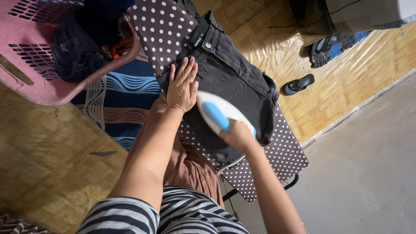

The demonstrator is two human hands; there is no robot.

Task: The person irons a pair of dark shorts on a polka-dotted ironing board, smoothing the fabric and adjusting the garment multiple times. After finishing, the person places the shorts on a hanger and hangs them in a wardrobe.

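1. The left hand (183, 86) lies flat, fingers together and stretched out, palm down on the dark grey jeans (236, 82) near their waistband, left of centre in the frame; its grip is open and clamps nothing.
2. The right hand (237, 135) is closed around the handle of a white and blue iron (219, 115), just right of the left hand; the iron rests on the jeans at the middle of the frame.
3. The jeans lie spread along an ironing board (162, 26) with a dark, white-dotted cover, which runs from the top centre down to the lower right of centre.
4. A pink laundry basket (43, 82) with dark clothes inside sits in the upper left, touching the board's end.
5. A blue patterned mat (125, 99) lies on the wood-patterned floor beneath the basket and board.
6. Two dark sandals (299, 84) lie on the floor at the upper right, well apart from the board.
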